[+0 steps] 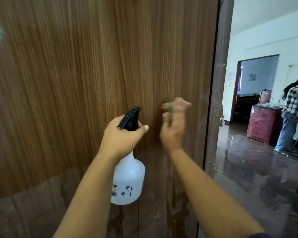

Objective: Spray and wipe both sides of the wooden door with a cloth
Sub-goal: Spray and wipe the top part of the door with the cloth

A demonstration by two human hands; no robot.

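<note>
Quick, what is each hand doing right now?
Left hand: grips the neck of the white plastic spray bottle with black trigger.
Right hand: blurred, holds a small tan cloth against the brown wooden door.

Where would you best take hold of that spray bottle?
Grip the narrow neck just under the black trigger head, as the left hand does now, coming from behind. The spray bottle hangs upright and its white body is wide and smooth, so fingers likely wrap the neck more surely.

Brown wood-grain door (76,83) stands open; white spray bottle (128,179) upright before it, tan cloth (169,105) against it
</note>
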